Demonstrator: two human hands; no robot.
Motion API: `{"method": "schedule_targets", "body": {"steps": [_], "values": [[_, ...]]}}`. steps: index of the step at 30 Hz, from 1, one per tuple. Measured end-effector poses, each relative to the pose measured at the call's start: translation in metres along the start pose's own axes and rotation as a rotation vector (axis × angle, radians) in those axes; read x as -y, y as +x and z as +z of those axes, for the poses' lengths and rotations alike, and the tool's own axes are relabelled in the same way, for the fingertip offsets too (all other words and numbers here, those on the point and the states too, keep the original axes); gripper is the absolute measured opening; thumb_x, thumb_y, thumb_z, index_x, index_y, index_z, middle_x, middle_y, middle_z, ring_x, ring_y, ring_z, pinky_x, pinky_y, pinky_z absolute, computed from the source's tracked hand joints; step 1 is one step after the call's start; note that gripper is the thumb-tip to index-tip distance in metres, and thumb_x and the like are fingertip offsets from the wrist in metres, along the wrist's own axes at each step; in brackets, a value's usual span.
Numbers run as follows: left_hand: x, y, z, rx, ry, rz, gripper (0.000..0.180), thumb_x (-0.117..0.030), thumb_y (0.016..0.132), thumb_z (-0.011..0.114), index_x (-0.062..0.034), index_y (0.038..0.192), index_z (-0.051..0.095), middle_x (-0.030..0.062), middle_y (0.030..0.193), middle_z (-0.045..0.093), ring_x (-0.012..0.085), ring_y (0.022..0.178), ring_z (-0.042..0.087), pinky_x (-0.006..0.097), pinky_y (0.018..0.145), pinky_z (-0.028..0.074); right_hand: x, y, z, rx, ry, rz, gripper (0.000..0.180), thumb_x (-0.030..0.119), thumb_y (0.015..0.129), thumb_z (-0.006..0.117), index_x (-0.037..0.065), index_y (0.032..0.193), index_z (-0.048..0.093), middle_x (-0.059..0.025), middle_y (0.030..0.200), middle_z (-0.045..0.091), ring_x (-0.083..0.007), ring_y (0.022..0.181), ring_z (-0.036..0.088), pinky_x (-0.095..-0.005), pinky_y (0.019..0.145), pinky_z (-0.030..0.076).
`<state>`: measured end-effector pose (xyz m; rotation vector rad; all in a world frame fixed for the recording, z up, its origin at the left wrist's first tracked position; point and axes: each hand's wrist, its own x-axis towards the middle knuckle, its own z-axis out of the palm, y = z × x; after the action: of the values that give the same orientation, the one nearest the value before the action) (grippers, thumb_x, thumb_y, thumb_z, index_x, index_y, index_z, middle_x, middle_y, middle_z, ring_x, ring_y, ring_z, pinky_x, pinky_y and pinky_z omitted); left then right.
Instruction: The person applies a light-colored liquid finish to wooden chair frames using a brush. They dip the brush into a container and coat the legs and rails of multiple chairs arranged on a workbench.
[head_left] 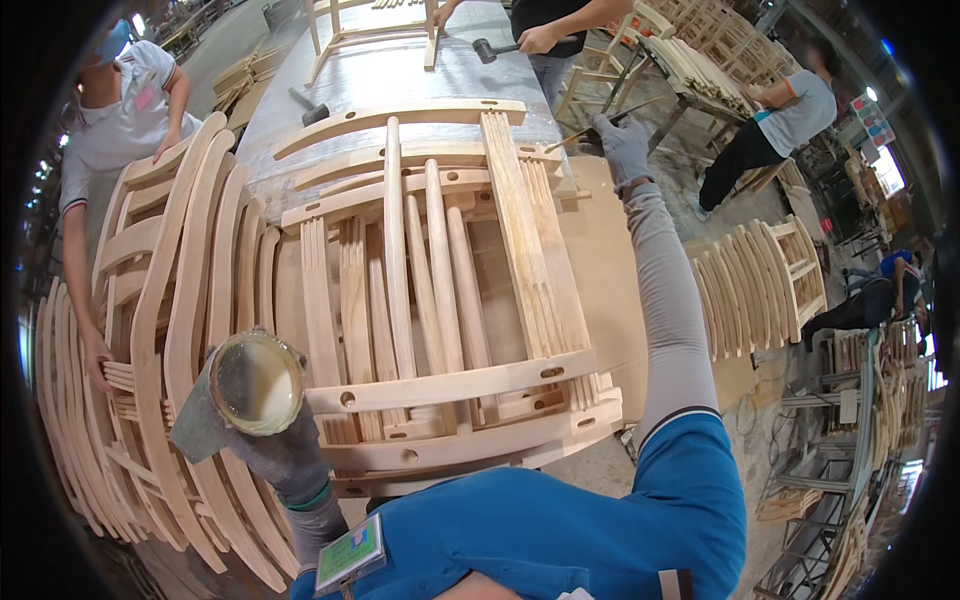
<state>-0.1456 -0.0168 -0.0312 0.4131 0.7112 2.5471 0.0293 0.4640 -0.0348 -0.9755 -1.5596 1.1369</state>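
My left hand (272,455), in a grey glove, is wrapped round a round jar (262,388) of creamy white liquid, its rim crusted. My gloved right hand (626,152) reaches out past the far right of the stacked frames and grips a thin stick (570,139). The stick's near end lies close to the end of a wooden rail. Pale wooden chair frames (450,385) lie piled in front of me, with curved rails, round spindles and flat slats. Dark holes or slots show in several rails.
Upright curved chair parts (190,260) crowd the left side, where a person (130,130) holds them. Beyond the pile is a shiny worktable (400,75) with a loose mallet (312,108). A co-worker's hand there grips a black mallet (487,50). More chair parts (750,285) stand right.
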Motion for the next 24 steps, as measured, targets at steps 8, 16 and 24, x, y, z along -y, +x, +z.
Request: {"method": "schedule_targets", "body": {"steps": [8, 16, 24], "values": [[-0.013, 0.006, -0.018, 0.030, 0.110, 0.003, 0.056, -0.041, 0.091, 0.043, -0.0042, 0.133, 0.034, 0.0212, 0.134, 0.038, 0.0342, 0.120, 0.043, 0.048, 0.103, 0.036, -0.034, 0.025, 0.024, 0.053, 0.250, 0.192, 0.023, 0.012, 0.078, 0.069, -0.007, 0.077, 0.057, -0.0143, 0.070, 0.061, -0.0194, 0.052, 0.061, -0.0280, 0.046, 0.057], [-0.013, 0.008, -0.022, -0.147, 0.219, 0.106, 0.055, -0.042, 0.091, 0.043, -0.0054, 0.132, 0.036, 0.0213, 0.131, 0.041, 0.0351, 0.118, 0.044, 0.048, 0.101, 0.038, -0.035, 0.031, 0.032, -0.009, 0.233, 0.216, 0.021, 0.011, 0.078, 0.068, -0.005, 0.080, 0.056, -0.0125, 0.069, 0.060, -0.0187, 0.051, 0.060, -0.0281, 0.044, 0.056], [-0.012, 0.004, -0.002, -0.134, 0.382, 0.142, 0.053, -0.040, 0.092, 0.044, -0.0047, 0.131, 0.037, 0.0208, 0.130, 0.042, 0.0361, 0.115, 0.047, 0.048, 0.098, 0.041, -0.024, 0.032, 0.050, 0.078, -0.262, -0.014, 0.027, 0.023, 0.077, 0.068, -0.001, 0.077, 0.056, -0.0065, 0.063, 0.057, -0.0128, 0.053, 0.058, -0.0261, 0.045, 0.047]]}}
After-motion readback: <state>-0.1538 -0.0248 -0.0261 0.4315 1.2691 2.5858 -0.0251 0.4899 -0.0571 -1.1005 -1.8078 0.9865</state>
